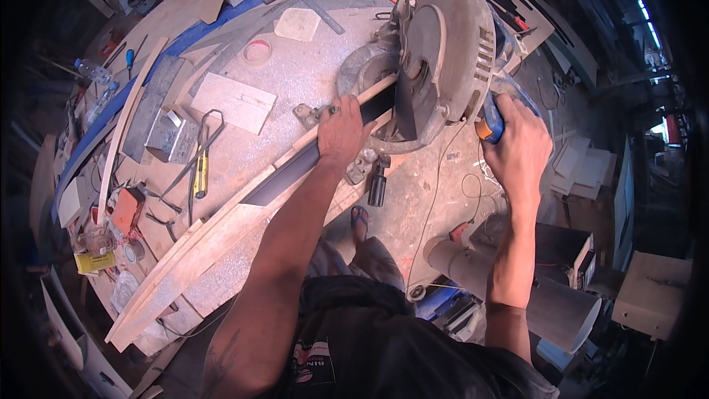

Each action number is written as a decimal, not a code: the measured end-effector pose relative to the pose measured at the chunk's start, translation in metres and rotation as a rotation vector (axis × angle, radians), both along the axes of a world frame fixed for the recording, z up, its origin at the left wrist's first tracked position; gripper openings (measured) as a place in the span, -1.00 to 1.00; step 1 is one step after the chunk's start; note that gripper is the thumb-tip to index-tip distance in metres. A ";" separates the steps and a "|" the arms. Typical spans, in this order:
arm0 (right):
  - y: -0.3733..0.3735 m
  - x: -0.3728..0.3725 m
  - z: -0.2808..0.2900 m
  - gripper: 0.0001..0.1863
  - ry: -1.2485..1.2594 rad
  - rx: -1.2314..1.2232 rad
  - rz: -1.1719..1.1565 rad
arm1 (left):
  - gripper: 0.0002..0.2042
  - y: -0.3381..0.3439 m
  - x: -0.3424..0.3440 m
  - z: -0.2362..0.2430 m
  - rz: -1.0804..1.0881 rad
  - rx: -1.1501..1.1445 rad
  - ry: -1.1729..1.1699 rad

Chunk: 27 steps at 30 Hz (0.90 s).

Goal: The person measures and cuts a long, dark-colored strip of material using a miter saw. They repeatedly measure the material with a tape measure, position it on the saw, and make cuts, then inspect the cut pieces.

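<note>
a long, flat dark strip [288, 176] with a smooth, faintly glossy face lies slantwise across the bench, its near end cut at an angle and its far end running to the saw. along it runs a narrow pale wooden rail [289, 154], straight-edged and raw. the saw [454, 52] is a bulky, rounded shape, its curved guard coated in tan dust and cut with short vent slots; a thin dark blade [405, 111] shows beneath. shadow makes it hard to tell whether the blade touches the strip.

the left hand [343, 131] grasps the strip just short of the blade, palm down, fingers curled over toward the rail, with the forearm slanting up from the lower edge. the right hand [521, 140] is clenched round the saw's blue handle [491, 120], which has an orange part at its lower end; the knuckles are turned up and outward, and the forearm rises almost upright.

the bench top [332, 33] is pale, speckled and dusty. on it lie a rectangular whitish board [235, 102], a ring of tape [258, 52], a shiny metal box [171, 135] and a slim yellow cutter [201, 175]. a black ribbed knob [377, 185] hangs beside the bench edge.
</note>
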State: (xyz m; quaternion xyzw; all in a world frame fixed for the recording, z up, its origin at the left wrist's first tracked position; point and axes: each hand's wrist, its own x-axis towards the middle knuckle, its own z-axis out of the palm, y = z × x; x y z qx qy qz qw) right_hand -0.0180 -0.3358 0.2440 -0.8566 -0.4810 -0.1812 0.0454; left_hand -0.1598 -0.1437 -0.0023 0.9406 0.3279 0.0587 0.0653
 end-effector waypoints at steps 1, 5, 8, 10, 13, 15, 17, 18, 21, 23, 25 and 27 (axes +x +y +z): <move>0.000 0.000 0.000 -0.59 0.000 0.004 0.002 | -0.24 0.000 0.000 0.000 0.001 0.020 -0.008; 0.000 -0.001 -0.001 -0.58 0.004 -0.002 -0.007 | -0.24 -0.001 0.000 -0.001 0.007 0.043 -0.010; -0.001 -0.001 -0.001 -0.62 -0.063 0.004 0.029 | -0.24 -0.001 0.000 -0.002 0.004 0.038 -0.021; -0.001 -0.002 -0.001 -0.59 -0.028 -0.005 0.010 | -0.24 -0.001 -0.001 -0.003 0.003 0.018 -0.022; -0.001 -0.002 -0.002 -0.58 -0.018 -0.004 0.006 | -0.23 0.000 -0.001 -0.004 0.002 0.021 -0.027; -0.001 -0.002 -0.003 -0.58 -0.021 -0.004 0.005 | -0.23 -0.001 -0.001 -0.004 0.004 0.028 -0.031; -0.001 -0.002 -0.004 -0.59 -0.019 -0.006 0.000 | -0.24 -0.001 0.000 -0.005 0.009 0.032 -0.037; -0.001 -0.002 -0.004 -0.59 -0.022 -0.005 -0.001 | -0.24 -0.001 0.000 -0.005 0.009 0.033 -0.035; -0.001 -0.003 -0.004 -0.61 -0.038 0.001 0.006 | -0.25 -0.001 0.000 -0.004 0.009 0.034 -0.033; -0.001 -0.003 -0.004 -0.65 -0.068 0.001 0.023 | -0.25 -0.001 0.000 -0.004 0.009 0.019 -0.030; -0.001 -0.003 -0.005 -0.64 -0.070 0.000 0.023 | -0.25 0.000 0.000 -0.004 0.007 0.026 -0.028; -0.002 -0.003 -0.005 -0.64 -0.074 0.004 0.025 | -0.26 0.000 0.000 -0.004 0.005 0.029 -0.030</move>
